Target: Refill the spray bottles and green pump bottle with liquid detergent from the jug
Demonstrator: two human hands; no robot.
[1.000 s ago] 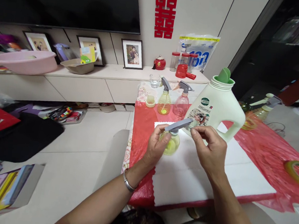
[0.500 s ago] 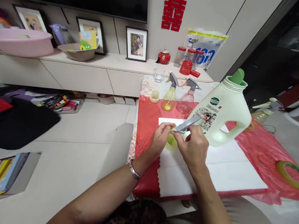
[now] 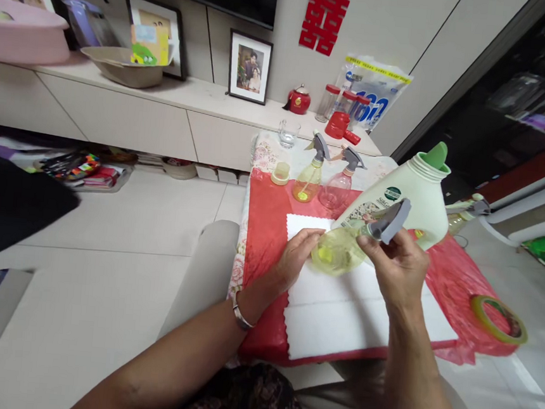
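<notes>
A small yellow-green spray bottle (image 3: 337,253) with a grey trigger head (image 3: 389,220) is tipped on its side above the white cloth (image 3: 340,306). My left hand (image 3: 298,252) cups the bottle's base, fingers curled against it. My right hand (image 3: 398,269) is closed around the neck just under the trigger head. Right behind them stands a big white detergent jug (image 3: 409,200) with an open green spout.
On the red table cover (image 3: 263,229), at the far end, stand a yellow spray bottle (image 3: 309,177), a pink spray bottle (image 3: 338,183), a small cap (image 3: 279,173) and a glass (image 3: 288,133). A tape roll (image 3: 498,318) lies at the right. A low cabinet with frames runs behind.
The spray bottle went from upright on the cloth to lifted and tipped sideways, its head pointing right. My right hand shifted right with the trigger head. The view dropped and turned slightly.
</notes>
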